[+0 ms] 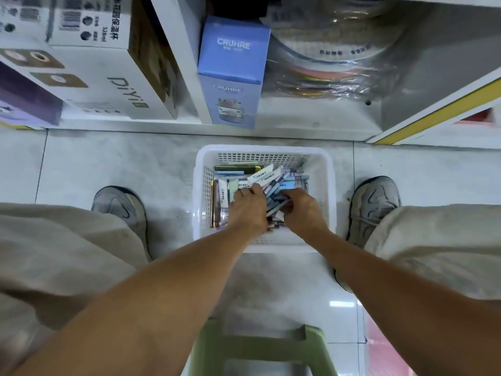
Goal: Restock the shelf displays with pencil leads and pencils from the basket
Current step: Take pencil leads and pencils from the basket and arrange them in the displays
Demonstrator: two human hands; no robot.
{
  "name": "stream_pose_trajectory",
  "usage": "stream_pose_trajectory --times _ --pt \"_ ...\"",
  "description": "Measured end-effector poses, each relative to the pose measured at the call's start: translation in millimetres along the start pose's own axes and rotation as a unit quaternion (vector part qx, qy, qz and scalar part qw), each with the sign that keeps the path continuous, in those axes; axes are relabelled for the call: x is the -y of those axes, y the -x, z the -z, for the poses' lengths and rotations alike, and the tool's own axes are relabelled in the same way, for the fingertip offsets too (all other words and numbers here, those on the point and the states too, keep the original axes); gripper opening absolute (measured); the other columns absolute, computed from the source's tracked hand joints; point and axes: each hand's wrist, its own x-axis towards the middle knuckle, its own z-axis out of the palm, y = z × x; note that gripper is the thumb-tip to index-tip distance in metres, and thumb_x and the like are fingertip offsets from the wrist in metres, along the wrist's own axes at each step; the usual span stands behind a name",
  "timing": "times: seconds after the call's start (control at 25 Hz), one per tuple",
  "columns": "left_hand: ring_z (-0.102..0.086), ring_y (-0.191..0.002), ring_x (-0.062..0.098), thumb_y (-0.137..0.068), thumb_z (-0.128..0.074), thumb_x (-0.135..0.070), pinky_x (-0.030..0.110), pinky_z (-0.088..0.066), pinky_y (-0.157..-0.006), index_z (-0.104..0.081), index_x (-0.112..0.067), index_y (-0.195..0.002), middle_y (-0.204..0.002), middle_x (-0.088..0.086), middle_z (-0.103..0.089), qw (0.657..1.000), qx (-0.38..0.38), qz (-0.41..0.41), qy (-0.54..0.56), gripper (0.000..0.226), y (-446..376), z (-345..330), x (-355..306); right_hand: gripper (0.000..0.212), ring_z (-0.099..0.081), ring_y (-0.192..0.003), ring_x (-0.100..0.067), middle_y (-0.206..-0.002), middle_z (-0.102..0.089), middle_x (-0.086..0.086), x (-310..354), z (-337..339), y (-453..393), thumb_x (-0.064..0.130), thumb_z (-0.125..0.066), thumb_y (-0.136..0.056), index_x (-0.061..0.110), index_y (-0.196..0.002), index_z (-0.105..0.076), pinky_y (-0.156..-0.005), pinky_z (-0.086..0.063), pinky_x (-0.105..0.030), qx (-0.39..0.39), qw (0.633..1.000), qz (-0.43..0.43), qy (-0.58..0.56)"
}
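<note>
Basket (264,156) of white plastic mesh sits on the pale tiled floor (113,164) at the centre of my view, between two grey shoes, the left shoe (122,206) at nine o'clock from it and the right shoe (375,202) at three o'clock. Inside it I see a jumble of pencil lead boxes (261,175) with white labels and a heap of pencils (276,185) in blue and purple tones, piled toward the middle and the one o'clock corner. Both of my hands are down in that pile. The left hand (248,208) lies palm down over the boxes, its fingers (254,189) bent into the stock, though I cannot tell whether they hold anything. The right hand (303,210) is just beside it at three o'clock, fingers (287,199) curled round a small bundle of pencils that sticks out toward the left hand. At twelve o'clock from the basket the bottom shelf (311,123) carries a blue carton (233,74) marked CRUHRE, with a large white box (89,66) at ten o'clock and plastic-wrapped goods (333,58) at one o'clock. A green stool (260,348) shows at six o'clock, between my forearms.
</note>
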Motion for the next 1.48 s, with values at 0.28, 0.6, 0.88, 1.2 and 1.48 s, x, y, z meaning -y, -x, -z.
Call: stream_pose_trajectory --times 0.28,0.6,0.88,1.2,1.48 --pt "-0.061 -0.089 0.025 -0.079 -0.071 -0.013 0.034 -0.049 -0.068 -0.049 -0.011 -0.111 -0.097 0.007 -0.061 0.999 0.036 -0.009 -0.017 0.039 2.0 15.1 16.3 0.042 -0.067 -0.099 -0.026 -0.114 -0.069 -0.007 6.0 8.6 -7.3 -0.007 -0.061 -0.084 0.015 -0.12 -0.066 -0.089 -0.055 -0.034 0.027 0.999 0.028 -0.014" --pt "-0.049 -0.072 0.019 -0.081 -0.068 -0.016 0.032 -0.041 -0.062 -0.056 -0.016 -0.101 -0.072 -0.005 -0.041 0.998 0.002 -0.04 -0.048 0.024 12.7 45.5 27.3 0.061 -0.061 -0.107 -0.027 -0.128 -0.057 -0.006 13.8 18.5 -4.9 -0.012 -0.059 -0.078 0.018 -0.131 -0.054 -0.087 -0.052 -0.03 -0.057 0.997 -0.043 -0.026" --pt "-0.046 -0.115 0.032 -0.077 -0.068 0.002 0.049 -0.046 -0.1 -0.056 0.0 -0.12 -0.123 0.017 -0.044 0.979 -0.056 -0.104 -0.165 0.044 -1.4 47.5 26.5 0.054 -0.059 -0.11 -0.029 -0.126 -0.058 -0.009 8.2 21.2 -4.6 -0.008 -0.056 -0.081 0.011 -0.132 -0.055 -0.089 -0.05 -0.035 -0.09 0.995 -0.029 -0.045" --pt "-0.048 -0.103 0.033 -0.082 -0.056 0.005 0.048 -0.043 -0.095 -0.05 0.001 -0.118 -0.111 0.019 -0.048 0.962 -0.083 -0.128 -0.226 0.036 -8.9 26.0 19.6 0.043 -0.06 -0.106 -0.037 -0.121 -0.059 -0.014 6.5 -6.6 0.2 -0.003 -0.058 -0.087 0.005 -0.127 -0.046 -0.076 -0.045 -0.035 -0.018 0.996 -0.081 -0.006" --pt "-0.048 -0.113 0.034 -0.08 -0.061 0.011 0.045 -0.05 -0.097 -0.041 0.001 -0.131 -0.122 0.022 -0.046 0.976 -0.023 -0.147 -0.161 0.056 -10.2 15.2 20.0 0.045 -0.061 -0.1 -0.03 -0.112 -0.064 -0.013 -1.7 6.2 1.8 -0.012 -0.05 -0.084 0.008 -0.124 -0.055 -0.082 -0.054 -0.039 -0.075 0.992 -0.073 -0.075"
